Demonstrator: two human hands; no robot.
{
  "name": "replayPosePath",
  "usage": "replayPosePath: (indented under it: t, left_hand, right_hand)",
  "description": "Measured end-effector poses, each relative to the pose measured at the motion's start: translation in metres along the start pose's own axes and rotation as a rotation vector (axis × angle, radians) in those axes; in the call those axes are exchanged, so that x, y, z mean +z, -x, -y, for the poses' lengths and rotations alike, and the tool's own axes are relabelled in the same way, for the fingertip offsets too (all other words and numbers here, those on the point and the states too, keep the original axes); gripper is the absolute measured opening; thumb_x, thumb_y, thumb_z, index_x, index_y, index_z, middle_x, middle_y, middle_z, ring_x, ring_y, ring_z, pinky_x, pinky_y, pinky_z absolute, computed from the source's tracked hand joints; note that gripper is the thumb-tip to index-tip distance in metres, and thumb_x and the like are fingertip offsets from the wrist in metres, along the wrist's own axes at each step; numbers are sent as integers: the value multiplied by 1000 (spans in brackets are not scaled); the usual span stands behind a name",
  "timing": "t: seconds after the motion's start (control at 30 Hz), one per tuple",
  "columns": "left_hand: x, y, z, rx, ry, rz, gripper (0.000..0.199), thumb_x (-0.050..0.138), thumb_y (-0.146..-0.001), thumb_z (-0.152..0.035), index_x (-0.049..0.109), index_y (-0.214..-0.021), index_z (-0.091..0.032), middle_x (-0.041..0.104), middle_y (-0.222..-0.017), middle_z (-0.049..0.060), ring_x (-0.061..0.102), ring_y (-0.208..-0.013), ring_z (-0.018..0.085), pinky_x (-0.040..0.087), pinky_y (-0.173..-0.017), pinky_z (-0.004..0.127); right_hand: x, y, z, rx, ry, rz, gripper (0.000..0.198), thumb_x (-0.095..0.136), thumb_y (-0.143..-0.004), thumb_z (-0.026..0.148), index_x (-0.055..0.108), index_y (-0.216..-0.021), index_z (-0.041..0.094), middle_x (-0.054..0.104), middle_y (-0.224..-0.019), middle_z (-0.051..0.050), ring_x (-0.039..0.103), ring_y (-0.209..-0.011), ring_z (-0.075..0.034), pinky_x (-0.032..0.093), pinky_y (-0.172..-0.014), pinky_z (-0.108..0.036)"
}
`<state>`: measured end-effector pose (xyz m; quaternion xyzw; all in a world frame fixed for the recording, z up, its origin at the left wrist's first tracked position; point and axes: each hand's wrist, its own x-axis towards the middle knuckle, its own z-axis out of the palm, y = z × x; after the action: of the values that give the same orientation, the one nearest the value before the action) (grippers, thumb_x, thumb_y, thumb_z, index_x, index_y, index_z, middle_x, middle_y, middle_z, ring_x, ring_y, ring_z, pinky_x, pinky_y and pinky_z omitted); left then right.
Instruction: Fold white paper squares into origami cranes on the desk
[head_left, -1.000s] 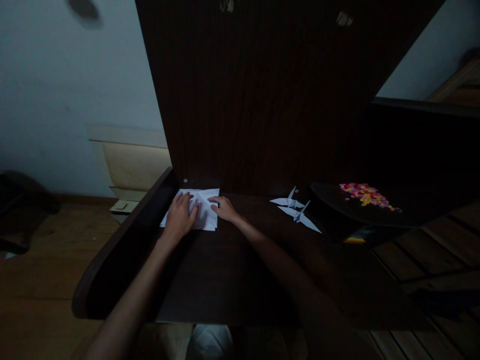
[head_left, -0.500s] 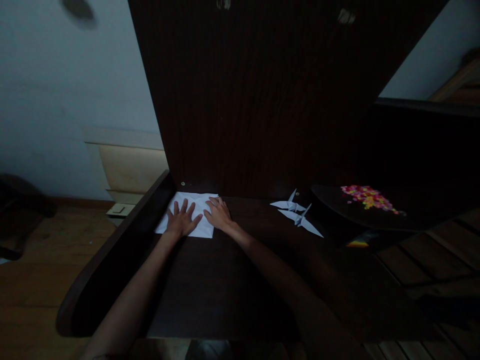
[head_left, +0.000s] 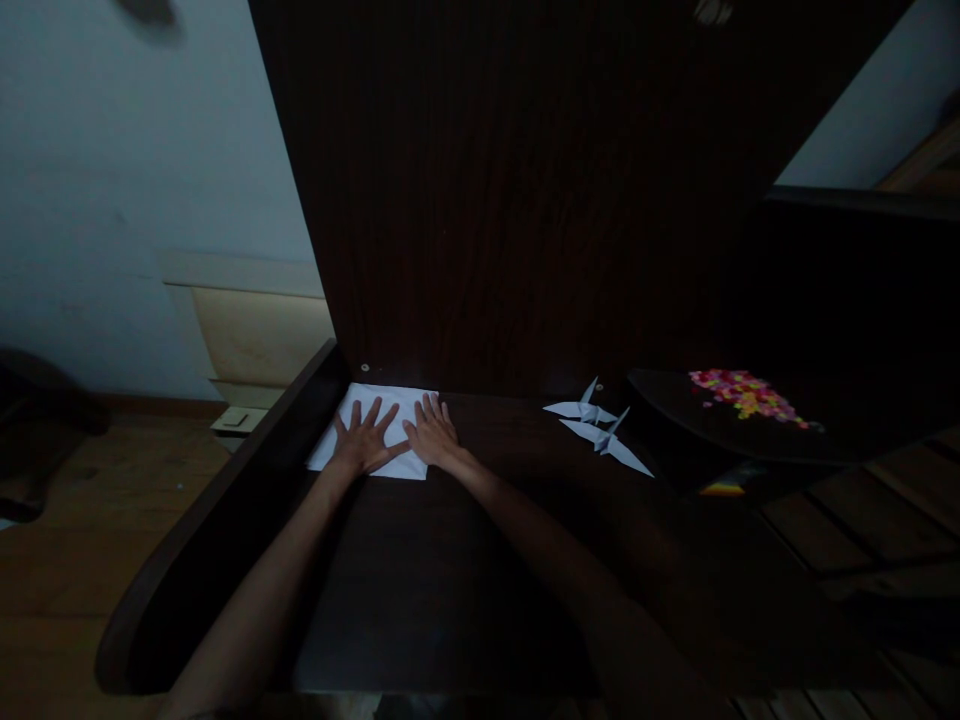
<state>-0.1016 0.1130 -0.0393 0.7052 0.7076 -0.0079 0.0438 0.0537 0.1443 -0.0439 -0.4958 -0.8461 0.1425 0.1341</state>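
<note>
A white sheet of paper (head_left: 405, 467) lies on the dark wooden desk at its back left corner. My left hand (head_left: 363, 441) rests flat on the middle of the sheet with its fingers spread. On the sheet's right edge lies my right hand (head_left: 433, 430), palm down, fingers stretched out and pointing away from me. Its thumb is close to the left thumb. Two folded white paper cranes, a rear crane (head_left: 587, 410) and a front crane (head_left: 606, 440), stand to the right of my hands.
A raised side panel (head_left: 217, 520) bounds the desk on the left, and a tall dark back panel (head_left: 510, 220) rises behind. To the right, a curved shelf (head_left: 675, 415) bears a heap of small colourful pieces (head_left: 750, 395). A cream-coloured piece of furniture (head_left: 262, 330) stands by the wall.
My right hand has flattened, its fingers now straighter and pointing more away from me. My left hand stays spread on the paper. The camera view has shifted slightly.
</note>
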Motion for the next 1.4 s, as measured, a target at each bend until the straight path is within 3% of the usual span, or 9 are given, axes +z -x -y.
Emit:
replayPosePath:
  t: [0.2, 0.5, 0.73, 0.93, 1.1, 1.27, 1.4]
  left_hand:
    - [1, 0, 0, -4, 15, -18, 89, 33, -77, -79, 18, -150, -32, 8, -159, 6, 1, -142, 45, 5, -105, 72]
    - [-6, 1, -1, -28, 4, -5, 83, 26, -81, -76, 18, -151, -31, 9, -159, 4, 2, -143, 42, 4, -107, 69]
    - [-13, 4, 1, 0, 6, -14, 80, 26, -85, -70, 19, -151, -25, 12, -159, 8, 4, -143, 42, 7, -107, 69]
    - [-18, 3, -2, -24, 49, -59, 74, 21, -88, -67, 34, -146, -23, 18, -158, 10, 7, -144, 41, 12, -107, 68]
    - [-15, -2, -6, -59, 53, -54, 75, 17, -89, -65, 22, -151, -22, 13, -159, 10, 6, -143, 42, 9, -107, 69]
    - [-8, -4, -5, -51, 8, -3, 75, 19, -87, -69, 19, -151, -30, 10, -159, 6, 4, -143, 42, 7, -107, 69]
    - [-8, -5, -6, -76, 3, 5, 81, 21, -82, -75, 18, -150, -32, 10, -159, 4, 3, -143, 42, 6, -107, 70]
  right_hand:
    - [-3, 4, -8, -13, 8, 67, 72, 18, -97, 50, 21, -148, 0, 9, -157, -18, 2, -147, -26, 2, -118, -44]
    - [-10, 20, -12, 37, -8, 100, 69, 23, -97, 46, 21, -148, -1, 7, -157, -19, 0, -147, -28, 0, -117, -44]
    - [-14, 25, -22, 50, -212, 32, 69, 42, -89, 30, 18, -147, 2, 25, -153, -22, 14, -145, -28, 11, -116, -48]
    - [-12, 16, -26, 66, -291, -40, 59, 46, -85, 19, 32, -142, 12, 40, -147, -16, 24, -143, -25, 16, -115, -48]
    - [-9, 13, -30, 55, -314, -77, 55, 52, -85, 22, 38, -138, 16, 44, -143, -15, 31, -139, -25, 19, -114, -49]
    - [-11, 17, -30, 12, -239, -47, 61, 51, -86, 26, 33, -142, 10, 33, -151, -17, 21, -143, -27, 18, -116, -46]
    - [-11, 26, -24, -134, -69, -26, 53, 42, -90, 23, 37, -142, 12, 22, -156, -12, 10, -146, -29, 12, -117, -51]
